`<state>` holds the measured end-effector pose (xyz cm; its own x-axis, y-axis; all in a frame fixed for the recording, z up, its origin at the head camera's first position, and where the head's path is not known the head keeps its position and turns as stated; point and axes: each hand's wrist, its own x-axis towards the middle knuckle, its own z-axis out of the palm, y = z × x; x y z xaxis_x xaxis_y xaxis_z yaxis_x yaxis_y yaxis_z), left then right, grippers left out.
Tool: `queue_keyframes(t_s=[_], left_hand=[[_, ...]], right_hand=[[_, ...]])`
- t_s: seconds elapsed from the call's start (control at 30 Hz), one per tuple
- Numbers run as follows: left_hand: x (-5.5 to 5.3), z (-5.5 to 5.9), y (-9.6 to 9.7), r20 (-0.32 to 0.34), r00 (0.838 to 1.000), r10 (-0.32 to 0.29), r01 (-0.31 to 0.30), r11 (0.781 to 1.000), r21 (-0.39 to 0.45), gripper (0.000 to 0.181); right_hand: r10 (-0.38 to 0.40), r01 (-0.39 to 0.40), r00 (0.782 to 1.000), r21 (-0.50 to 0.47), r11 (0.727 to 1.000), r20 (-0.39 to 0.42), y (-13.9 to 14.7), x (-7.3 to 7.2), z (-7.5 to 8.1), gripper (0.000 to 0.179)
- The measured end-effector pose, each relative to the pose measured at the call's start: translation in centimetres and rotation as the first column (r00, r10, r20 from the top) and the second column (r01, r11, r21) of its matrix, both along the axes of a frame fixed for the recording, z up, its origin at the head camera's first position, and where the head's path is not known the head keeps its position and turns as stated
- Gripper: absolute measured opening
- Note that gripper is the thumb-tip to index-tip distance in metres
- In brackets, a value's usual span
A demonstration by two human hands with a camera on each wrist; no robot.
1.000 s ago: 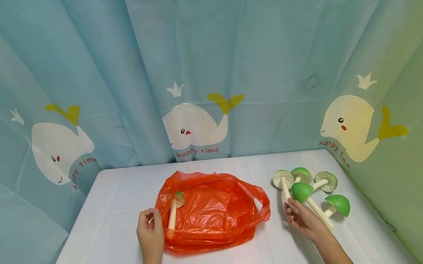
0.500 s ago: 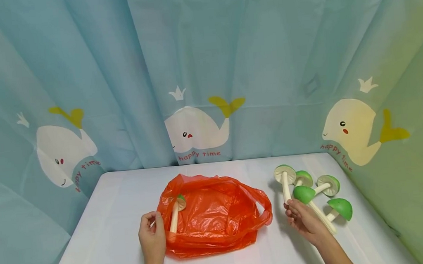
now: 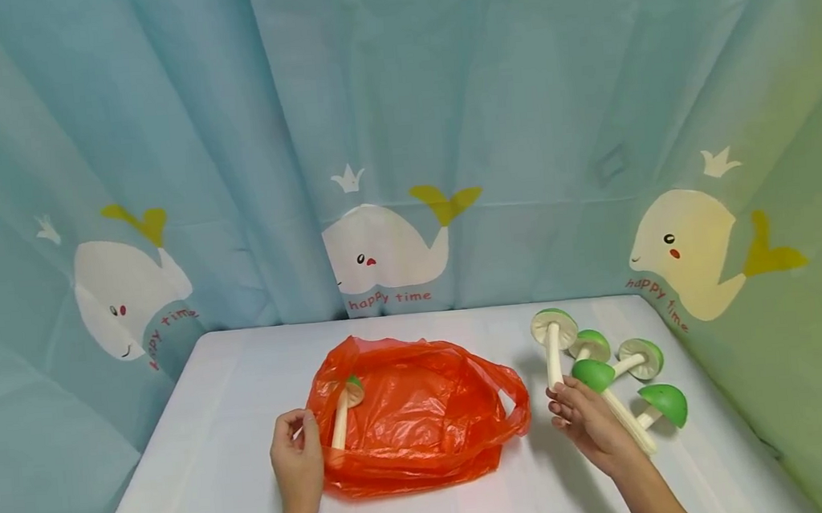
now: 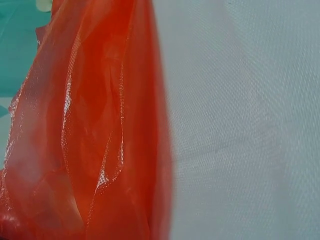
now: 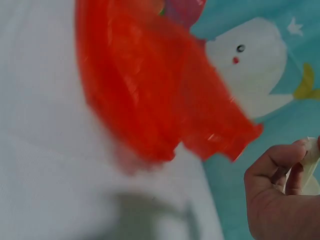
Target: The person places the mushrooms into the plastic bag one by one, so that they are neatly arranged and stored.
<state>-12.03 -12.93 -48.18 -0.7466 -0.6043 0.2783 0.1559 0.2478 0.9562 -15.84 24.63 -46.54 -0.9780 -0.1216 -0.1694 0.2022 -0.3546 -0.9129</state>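
A red plastic bag (image 3: 408,410) lies on the table with its mouth held wide. At its left rim, my left hand (image 3: 298,459) pinches the edge; the left wrist view shows only the bag's side (image 4: 100,125) and the tabletop. Inside the bag, against its left side, rests one toy mushroom with a green cap and pale stem (image 3: 340,423). To the right of the bag, my right hand (image 3: 592,423) pinches another green-capped mushroom (image 3: 553,350) by the lower end of its stem, cap up and raised over the table. The right wrist view shows the thumb and fingers round the stem.
Several more green-capped mushrooms (image 3: 663,404) lie in a cluster on the white table (image 3: 222,432), just beyond and right of my right hand. A blue curtain (image 3: 532,134) with whale prints hangs behind the table, and greenish cloth hangs along the right side.
My right hand has raised the mushroom slightly, its cap moving up and away from the others. My left hand stays at the bag's rim. The head view has shifted a little.
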Motion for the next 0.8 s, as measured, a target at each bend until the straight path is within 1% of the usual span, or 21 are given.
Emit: queue_keyframes(t_s=[0.13, 0.27, 0.43, 0.57, 0.67, 0.8], left_hand=[[0.1, -0.1, -0.2, 0.033, 0.999, 0.0, 0.0, 1.0, -0.003, 0.016], [0.0, -0.4, -0.2, 0.071, 0.997, -0.015, 0.015, 1.0, -0.007, 0.019], [0.0, -0.5, -0.2, 0.071, 0.997, -0.018, 0.018, 1.0, 0.001, 0.02], [0.0, -0.4, -0.2, 0.071, 0.997, -0.023, 0.023, 1.0, 0.01, 0.02], [0.0, -0.3, -0.2, 0.077, 0.997, -0.024, 0.023, 1.0, 0.018, 0.019], [0.0, -0.3, 0.0, 0.069, 0.997, -0.022, 0.02, 0.999, 0.029, 0.018]], right_hand=[[0.024, -0.024, 1.0, -0.011, 1.0, -0.019, -0.6, 0.5, 1.1, 0.012], [0.023, -0.023, 1.0, 0.028, 0.999, -0.008, -1.1, 0.9, 2.2, 0.016], [0.055, -0.053, 0.998, 0.057, 0.997, -0.021, -1.8, 1.3, 3.3, 0.018], [0.089, -0.086, 0.995, 0.075, 0.994, -0.051, -2.2, 1.5, 3.7, 0.019], [0.118, -0.113, 0.99, 0.061, 0.992, -0.073, -2.5, 1.6, 3.9, 0.017], [0.164, -0.162, 0.982, 0.034, 0.986, -0.096, -2.8, 1.7, 4.0, 0.016]])
